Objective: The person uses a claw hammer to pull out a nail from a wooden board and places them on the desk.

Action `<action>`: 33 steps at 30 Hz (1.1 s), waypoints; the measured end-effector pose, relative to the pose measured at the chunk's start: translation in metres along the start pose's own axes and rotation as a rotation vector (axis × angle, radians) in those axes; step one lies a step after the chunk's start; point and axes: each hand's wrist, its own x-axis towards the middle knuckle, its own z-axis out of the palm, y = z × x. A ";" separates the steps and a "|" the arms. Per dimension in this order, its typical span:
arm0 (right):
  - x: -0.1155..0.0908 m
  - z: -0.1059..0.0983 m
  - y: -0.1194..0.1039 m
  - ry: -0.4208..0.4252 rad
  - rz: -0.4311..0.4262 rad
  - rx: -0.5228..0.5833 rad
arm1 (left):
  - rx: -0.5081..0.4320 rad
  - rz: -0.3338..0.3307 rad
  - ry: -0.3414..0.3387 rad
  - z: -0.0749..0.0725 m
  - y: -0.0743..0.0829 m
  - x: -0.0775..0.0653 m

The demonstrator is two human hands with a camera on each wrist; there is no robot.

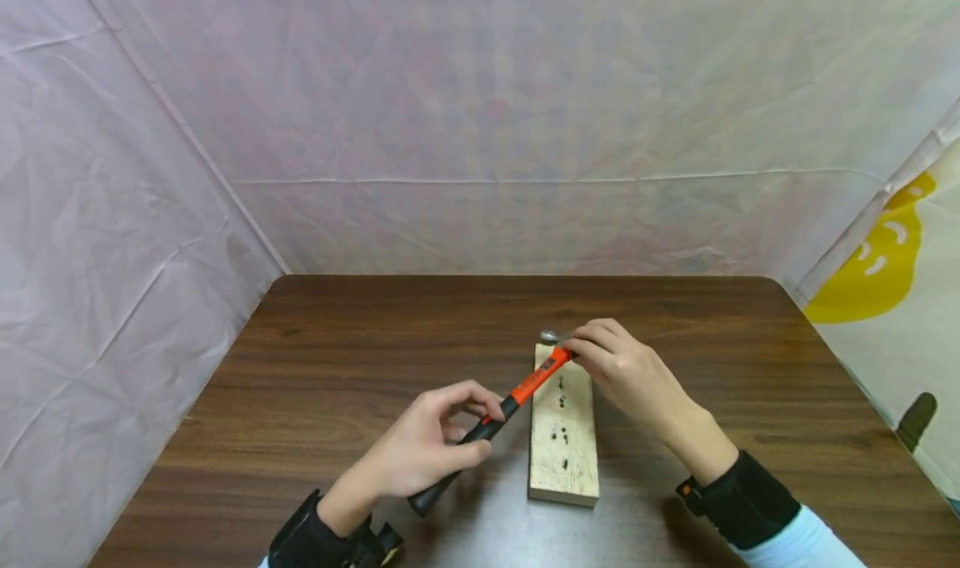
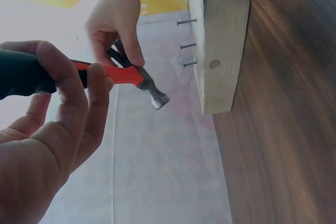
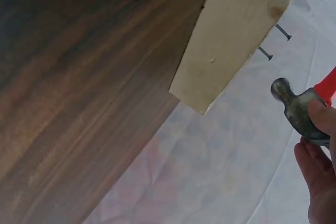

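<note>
A claw hammer (image 1: 537, 379) with an orange-and-black handle slants above a pale wooden board (image 1: 579, 447). My left hand (image 1: 423, 444) holds the black grip between thumb and fingers. At the other end, my right hand (image 1: 622, 369) pinches the metal head (image 3: 300, 113), its thumb on the side and its fingers beneath. In the left wrist view, several nails, one of them a middle nail (image 2: 188, 46), stick out of the board's top face. The hammer head is apart from them. The right fingers partly hide the claw end in the head view.
The board lies on a brown wood-grain table (image 1: 337, 368), its long side running away from me. Dark marks dot its top. A pale sheet (image 1: 487, 118) hangs behind the table, and another with yellow shapes (image 1: 873, 272) hangs at the right.
</note>
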 end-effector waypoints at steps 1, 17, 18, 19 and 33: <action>-0.001 0.001 0.000 -0.007 -0.004 -0.009 | -0.010 -0.008 -0.007 0.000 0.001 0.001; -0.009 0.011 0.000 -0.014 -0.036 -0.022 | -0.136 -0.129 -0.081 -0.006 0.010 0.004; -0.009 0.011 0.000 -0.010 -0.039 -0.017 | -0.141 -0.139 -0.082 -0.007 0.010 0.003; -0.009 0.010 0.000 -0.007 -0.042 -0.010 | -0.143 -0.147 -0.077 -0.007 0.011 0.003; -0.008 0.002 0.000 0.071 -0.027 0.201 | -0.347 -0.132 -0.024 -0.009 0.017 0.003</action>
